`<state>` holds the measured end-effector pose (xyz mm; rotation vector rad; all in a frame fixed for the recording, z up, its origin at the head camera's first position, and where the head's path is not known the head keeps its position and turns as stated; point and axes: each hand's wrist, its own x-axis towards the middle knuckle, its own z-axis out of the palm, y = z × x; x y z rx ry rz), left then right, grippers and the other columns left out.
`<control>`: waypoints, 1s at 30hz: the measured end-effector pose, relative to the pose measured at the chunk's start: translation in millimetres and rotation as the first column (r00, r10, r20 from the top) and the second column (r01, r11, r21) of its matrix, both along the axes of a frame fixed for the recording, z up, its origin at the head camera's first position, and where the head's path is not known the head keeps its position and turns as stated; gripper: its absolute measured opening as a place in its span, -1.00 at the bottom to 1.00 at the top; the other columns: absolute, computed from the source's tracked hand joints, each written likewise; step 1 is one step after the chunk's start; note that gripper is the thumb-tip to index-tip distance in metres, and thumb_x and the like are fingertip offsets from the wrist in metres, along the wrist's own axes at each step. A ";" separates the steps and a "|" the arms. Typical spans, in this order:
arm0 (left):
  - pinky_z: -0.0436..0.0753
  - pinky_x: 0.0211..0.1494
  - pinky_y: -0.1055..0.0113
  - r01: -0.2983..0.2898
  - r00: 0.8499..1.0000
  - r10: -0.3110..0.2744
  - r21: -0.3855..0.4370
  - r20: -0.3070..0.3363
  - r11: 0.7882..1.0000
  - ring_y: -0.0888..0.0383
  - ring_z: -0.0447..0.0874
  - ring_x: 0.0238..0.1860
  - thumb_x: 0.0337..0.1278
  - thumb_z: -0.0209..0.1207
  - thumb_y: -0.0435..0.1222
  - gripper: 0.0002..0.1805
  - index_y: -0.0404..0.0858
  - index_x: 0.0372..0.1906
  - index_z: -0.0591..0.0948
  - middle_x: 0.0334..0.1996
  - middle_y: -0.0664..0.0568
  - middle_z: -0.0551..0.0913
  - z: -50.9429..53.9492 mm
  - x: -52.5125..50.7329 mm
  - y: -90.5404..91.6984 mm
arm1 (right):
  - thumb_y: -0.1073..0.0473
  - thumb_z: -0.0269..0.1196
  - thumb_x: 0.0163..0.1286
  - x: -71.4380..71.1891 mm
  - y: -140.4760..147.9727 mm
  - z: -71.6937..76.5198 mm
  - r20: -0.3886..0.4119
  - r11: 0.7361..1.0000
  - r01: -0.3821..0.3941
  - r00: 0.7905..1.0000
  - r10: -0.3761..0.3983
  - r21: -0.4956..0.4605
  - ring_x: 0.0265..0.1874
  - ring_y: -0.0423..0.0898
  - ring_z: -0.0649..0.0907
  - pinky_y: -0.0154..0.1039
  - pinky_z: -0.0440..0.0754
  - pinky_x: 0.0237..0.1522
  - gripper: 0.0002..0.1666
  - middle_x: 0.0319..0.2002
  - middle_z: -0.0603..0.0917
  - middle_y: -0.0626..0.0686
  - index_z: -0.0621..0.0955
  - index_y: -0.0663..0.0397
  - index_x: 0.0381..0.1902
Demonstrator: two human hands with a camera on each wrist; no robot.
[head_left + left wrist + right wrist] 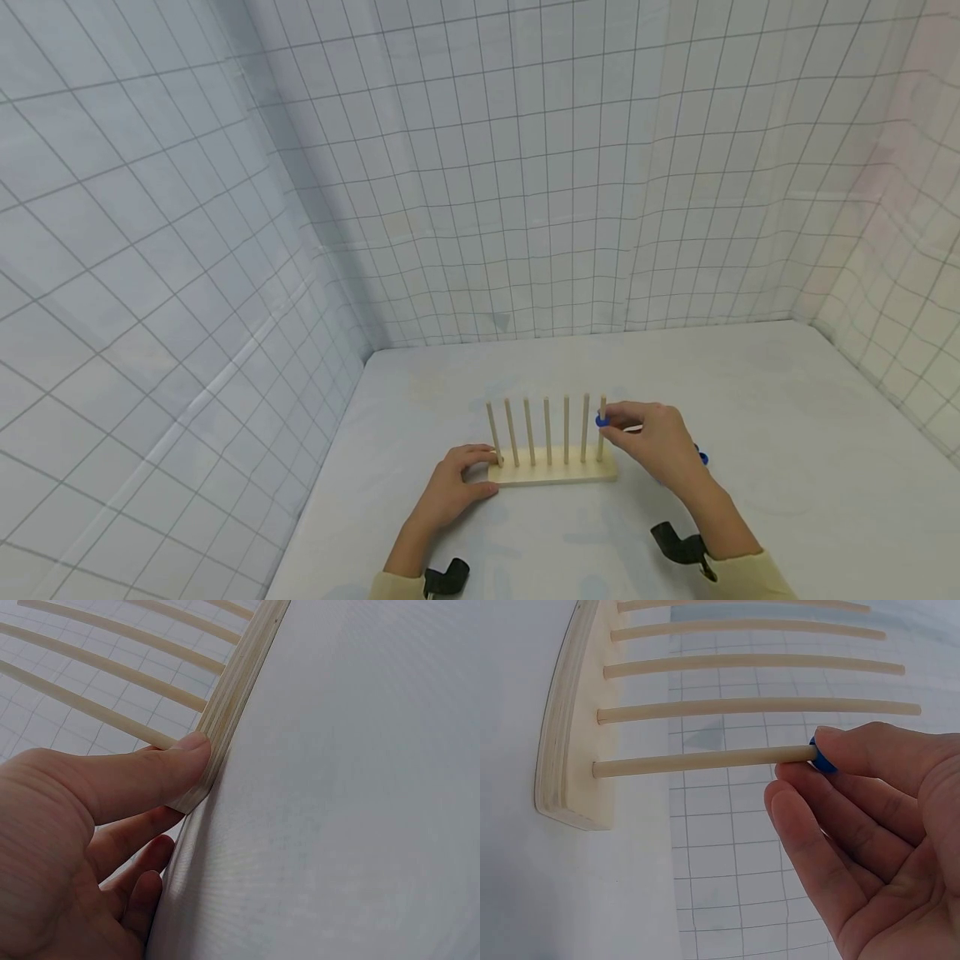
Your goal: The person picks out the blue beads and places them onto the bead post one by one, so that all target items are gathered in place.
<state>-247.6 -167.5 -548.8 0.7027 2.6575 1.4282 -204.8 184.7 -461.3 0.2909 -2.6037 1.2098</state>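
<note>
A pale wooden board (551, 474) with several upright wooden pegs stands on the white table. My left hand (450, 487) grips the board's left end, thumb on the front edge, as the left wrist view confirms. At the opposite end, my right hand (656, 442) pinches a small blue ring (823, 756) between thumb and fingers. That ring sits around the upper part of the rightmost peg (705, 761), well above the board. The other pegs in the right wrist view carry nothing.
More small blue pieces (702, 457) lie on the table to the right, partly hidden behind my right hand. White grid-patterned curtains (525, 167) hang at the back and both sides of the table (555, 542).
</note>
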 end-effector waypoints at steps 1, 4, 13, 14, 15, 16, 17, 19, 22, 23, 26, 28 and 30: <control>0.36 0.37 -0.15 -0.001 1.000 0.001 0.001 0.002 1.000 -0.06 0.37 0.35 -0.01 0.49 -0.12 -0.61 0.08 0.00 0.73 0.20 0.17 0.59 0.1 0.1 -0.1 | 0.11 0.44 0.30 0.1 -0.1 -0.2 0.001 1.000 0.001 1.000 -0.001 -0.001 -0.21 0.02 0.76 -0.19 0.72 -0.29 -0.68 -0.27 0.77 -0.14 0.75 0.01 0.01; 0.35 0.37 -0.15 0.000 1.000 0.000 0.002 0.004 1.000 -0.06 0.37 0.35 -0.01 0.49 -0.13 -0.61 0.08 0.01 0.73 0.20 0.17 0.59 -0.1 0.0 -0.2 | 0.11 0.44 0.29 0.2 -0.3 -1.2 0.003 1.000 0.004 1.000 -0.004 -0.001 -0.21 0.01 0.76 -0.20 0.72 -0.30 -0.67 -0.27 0.77 -0.14 0.75 0.01 0.01; 0.34 0.37 -0.17 0.005 1.000 -0.005 0.007 0.007 1.000 -0.07 0.37 0.35 0.01 0.48 -0.13 -0.61 0.04 0.01 0.73 0.20 0.16 0.59 -0.4 0.0 -0.1 | 0.10 0.45 0.28 -1.0 0.4 -8.2 -0.002 1.000 0.002 1.000 -0.002 0.005 -0.21 -0.04 0.75 -0.22 0.71 -0.30 -0.67 -0.27 0.77 -0.16 0.75 -0.01 0.00; 0.34 0.37 -0.17 0.005 1.000 -0.005 0.008 0.007 1.000 -0.07 0.37 0.35 0.01 0.49 -0.14 -0.61 0.04 0.01 0.74 0.20 0.16 0.59 -0.3 0.0 -0.1 | 0.10 0.45 0.28 -1.1 0.6 -8.7 -0.004 1.000 0.000 1.000 0.000 0.005 -0.21 -0.04 0.75 -0.22 0.72 -0.30 -0.67 -0.27 0.77 -0.16 0.75 -0.01 0.00; 0.34 0.37 -0.17 0.005 1.000 -0.005 0.008 0.006 1.000 -0.07 0.37 0.35 0.01 0.49 -0.14 -0.61 0.04 0.01 0.74 0.20 0.16 0.59 -0.2 0.0 0.0 | 0.10 0.45 0.28 -1.2 0.8 -9.3 -0.004 1.000 -0.001 1.000 0.001 0.005 -0.21 -0.04 0.75 -0.22 0.72 -0.30 -0.67 -0.27 0.77 -0.16 0.75 -0.02 0.00; 0.35 0.37 -0.17 0.005 1.000 -0.005 0.010 0.007 1.000 -0.07 0.37 0.35 0.01 0.49 -0.15 -0.61 0.04 0.01 0.73 0.20 0.16 0.59 0.0 0.0 0.0 | 0.10 0.45 0.29 -1.3 0.9 -9.7 -0.005 1.000 -0.002 1.000 0.002 0.003 -0.21 -0.04 0.75 -0.22 0.72 -0.30 -0.67 -0.27 0.77 -0.16 0.75 -0.02 0.00; 0.35 0.37 -0.17 0.005 1.000 -0.005 0.011 0.005 1.000 -0.07 0.37 0.35 0.01 0.49 -0.15 -0.61 0.04 0.01 0.73 0.19 0.16 0.59 0.0 -0.1 0.1 | 0.09 0.45 0.28 -1.5 1.0 -10.2 -0.005 1.000 -0.002 1.000 0.002 0.003 -0.21 -0.04 0.75 -0.21 0.72 -0.30 -0.67 -0.27 0.77 -0.16 0.75 -0.02 0.00; 0.35 0.37 -0.16 0.003 1.000 -0.003 0.010 0.003 1.000 -0.06 0.38 0.34 0.00 0.49 -0.15 -0.61 0.05 0.01 0.73 0.19 0.17 0.60 0.1 -0.3 0.2 | 0.09 0.45 0.29 -1.8 1.2 -11.1 -0.003 1.000 -0.002 1.000 0.002 0.003 -0.21 -0.04 0.75 -0.20 0.72 -0.29 -0.67 -0.26 0.77 -0.16 0.75 -0.02 0.00; 0.36 0.37 -0.15 0.002 1.000 -0.002 0.010 0.004 1.000 -0.05 0.38 0.34 0.00 0.49 -0.16 -0.61 0.05 0.01 0.73 0.19 0.18 0.60 0.0 -0.5 0.4 | 0.09 0.45 0.29 -2.1 1.4 -13.1 0.008 1.000 -0.004 1.000 0.004 0.000 -0.20 -0.04 0.75 -0.19 0.72 -0.29 -0.67 -0.26 0.77 -0.15 0.75 0.00 0.01; 0.36 0.37 -0.15 0.002 1.000 -0.002 0.009 0.002 1.000 -0.06 0.38 0.34 0.00 0.49 -0.16 -0.61 0.04 0.01 0.74 0.19 0.18 0.60 -0.3 -0.7 0.4 | 0.08 0.45 0.29 -2.4 1.5 -13.9 0.012 1.000 -0.001 1.000 0.001 0.000 -0.20 -0.04 0.75 -0.19 0.72 -0.29 -0.66 -0.26 0.77 -0.15 0.75 0.00 0.01; 0.35 0.37 -0.16 0.003 1.000 -0.003 0.011 0.005 1.000 -0.06 0.38 0.34 -0.01 0.49 -0.16 -0.61 0.05 0.01 0.74 0.19 0.17 0.60 -0.6 -0.6 0.4 | 0.10 0.45 0.28 -2.9 1.7 -16.5 0.025 1.000 -0.003 1.000 0.003 -0.006 -0.20 -0.05 0.75 -0.20 0.72 -0.28 -0.65 -0.26 0.77 -0.16 0.74 0.00 0.02; 0.35 0.37 -0.16 0.003 1.000 -0.003 0.012 0.008 1.000 -0.06 0.37 0.35 0.00 0.49 -0.16 -0.61 0.05 0.01 0.73 0.19 0.17 0.60 -0.7 -0.3 0.3 | 0.10 0.46 0.28 -3.3 1.8 -18.1 0.030 1.000 -0.002 1.000 0.002 -0.006 -0.20 -0.07 0.74 -0.22 0.72 -0.29 -0.65 -0.26 0.77 -0.16 0.74 -0.01 0.02; 0.35 0.37 -0.16 0.003 1.000 -0.003 0.012 0.008 1.000 -0.06 0.37 0.35 0.00 0.49 -0.16 -0.61 0.05 0.02 0.73 0.19 0.17 0.59 -1.0 -0.3 0.1 | 0.10 0.46 0.27 -3.5 1.7 -19.5 0.036 1.000 -0.003 0.999 0.003 -0.009 -0.20 -0.08 0.74 -0.23 0.72 -0.29 -0.65 -0.25 0.77 -0.16 0.74 -0.02 0.02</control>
